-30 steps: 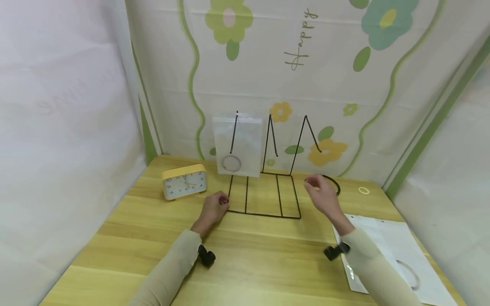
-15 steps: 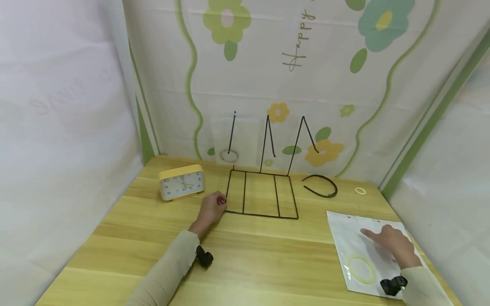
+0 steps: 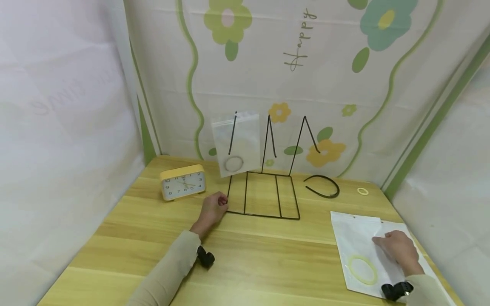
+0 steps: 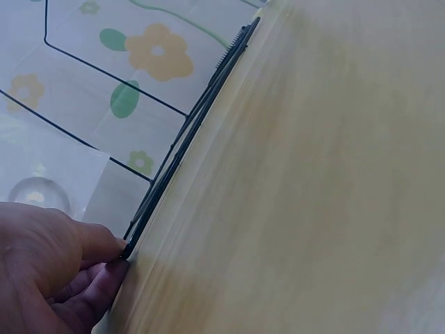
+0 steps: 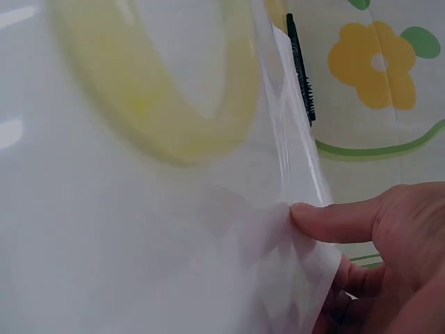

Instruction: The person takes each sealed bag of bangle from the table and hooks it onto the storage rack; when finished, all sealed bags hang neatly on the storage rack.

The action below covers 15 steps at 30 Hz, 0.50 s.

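My left hand pinches the front left corner of a black wire rack, thumb and fingertips at its lower bar in the left wrist view. From the rack's left hook hangs a clear zip bag with a pale ring in it, tilted to one side. At the right, my right hand pinches the edge of another zip bag holding a yellow ring. In the right wrist view the thumb lies on top of that bag's edge and the other fingers are beneath it.
Left of the rack stands a yellow alarm clock. Right of it lie a black headband and a small yellow ring. Another white bag lies under my right hand. A flowered cloth closes off the back of the table.
My right hand has moved from beside the rack to the right, down to the bag with the yellow ring, and now grips its edge. The hanging bag has swung. My left hand has stayed put.
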Available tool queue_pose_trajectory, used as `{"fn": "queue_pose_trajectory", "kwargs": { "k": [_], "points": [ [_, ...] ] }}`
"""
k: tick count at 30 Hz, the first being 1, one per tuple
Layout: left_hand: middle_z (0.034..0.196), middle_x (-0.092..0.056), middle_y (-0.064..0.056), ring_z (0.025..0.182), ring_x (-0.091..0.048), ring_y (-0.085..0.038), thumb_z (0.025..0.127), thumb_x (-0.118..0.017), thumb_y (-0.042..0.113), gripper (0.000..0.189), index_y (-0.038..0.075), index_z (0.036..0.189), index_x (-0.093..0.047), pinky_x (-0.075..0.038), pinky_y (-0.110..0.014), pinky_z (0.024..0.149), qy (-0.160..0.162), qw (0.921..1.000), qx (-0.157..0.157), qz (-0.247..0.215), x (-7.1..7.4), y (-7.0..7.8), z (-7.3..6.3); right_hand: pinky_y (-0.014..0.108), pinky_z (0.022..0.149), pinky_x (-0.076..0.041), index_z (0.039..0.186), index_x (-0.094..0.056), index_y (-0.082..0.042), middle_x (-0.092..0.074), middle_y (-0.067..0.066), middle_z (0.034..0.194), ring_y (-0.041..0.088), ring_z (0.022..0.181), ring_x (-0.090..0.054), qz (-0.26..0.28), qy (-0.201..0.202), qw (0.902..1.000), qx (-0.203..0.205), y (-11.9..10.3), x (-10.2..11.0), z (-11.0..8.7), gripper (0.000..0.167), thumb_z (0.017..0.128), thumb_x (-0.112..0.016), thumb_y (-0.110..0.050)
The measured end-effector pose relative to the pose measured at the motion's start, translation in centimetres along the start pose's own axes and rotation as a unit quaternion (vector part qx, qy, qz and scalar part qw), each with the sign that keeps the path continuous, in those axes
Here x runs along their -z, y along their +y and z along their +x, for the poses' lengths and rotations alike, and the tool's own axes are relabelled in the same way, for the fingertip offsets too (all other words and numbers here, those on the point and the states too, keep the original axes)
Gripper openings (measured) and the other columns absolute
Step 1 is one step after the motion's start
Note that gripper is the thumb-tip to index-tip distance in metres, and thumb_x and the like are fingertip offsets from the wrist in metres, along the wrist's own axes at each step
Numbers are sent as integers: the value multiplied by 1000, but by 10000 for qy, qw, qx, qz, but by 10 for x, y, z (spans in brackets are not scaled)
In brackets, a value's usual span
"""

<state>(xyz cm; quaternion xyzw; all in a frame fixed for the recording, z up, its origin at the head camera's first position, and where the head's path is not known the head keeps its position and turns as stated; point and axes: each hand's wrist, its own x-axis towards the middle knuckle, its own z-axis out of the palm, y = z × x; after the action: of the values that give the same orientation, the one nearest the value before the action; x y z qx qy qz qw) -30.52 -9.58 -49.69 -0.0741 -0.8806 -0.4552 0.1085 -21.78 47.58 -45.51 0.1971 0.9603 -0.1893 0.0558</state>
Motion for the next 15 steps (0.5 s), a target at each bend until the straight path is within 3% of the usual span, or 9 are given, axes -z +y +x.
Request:
{"fn": "queue_pose_trajectory", "kwargs": {
  "k": [4,6,8,10,12,15],
  "points": [
    [80,-65,-5,73,-61,-16,79,-72,-4,14,0,92,-67,-54,-28,67,-30,10000,-27,-25,0,1,1,35,59,-40,87,-54,5,-55,18,81,29,74,-52,320,59,9991,269,3,1,1,43,89,-62,-36],
    [80,-65,-5,73,-61,-16,79,-72,-3,14,0,92,-67,-54,-28,67,-40,10000,-19,-26,0,0,2,37,61,-40,90,-51,6,-53,19,81,32,76,-50,455,123,9979,439,3,3,0,40,92,-57,-34],
    [80,-65,-5,73,-61,-15,79,-73,-3,14,1,92,-67,-54,-28,67,-38,10000,-14,-18,0,0,2,46,69,-45,101,-48,13,-53,32,93,42,85,-52,635,242,9963,535,3,4,-3,45,95,-52,-32],
    [80,-65,-4,73,-61,-15,80,-73,-3,14,2,92,-67,-54,-28,67,-34,10000,30,5,0,-1,2,57,84,-44,122,-40,19,-46,42,116,53,103,-48,889,293,9945,469,3,6,-6,57,98,-47,-33],
    [80,-65,-4,73,-61,-14,80,-73,-2,13,2,91,-67,-53,-28,66,-21,10000,9,30,0,-1,2,65,95,-36,137,-29,18,-32,45,134,59,118,-38,1199,326,9916,357,2,6,-9,65,100,-43,-33],
    [79,-65,-3,72,-61,-13,81,-73,-2,12,3,91,-67,-52,-28,66,2,10000,-24,96,0,-1,2,65,99,-34,144,-21,16,-25,44,141,58,124,-34,1510,391,9875,215,-2,6,-13,69,102,-39,-35]
  ]
}}
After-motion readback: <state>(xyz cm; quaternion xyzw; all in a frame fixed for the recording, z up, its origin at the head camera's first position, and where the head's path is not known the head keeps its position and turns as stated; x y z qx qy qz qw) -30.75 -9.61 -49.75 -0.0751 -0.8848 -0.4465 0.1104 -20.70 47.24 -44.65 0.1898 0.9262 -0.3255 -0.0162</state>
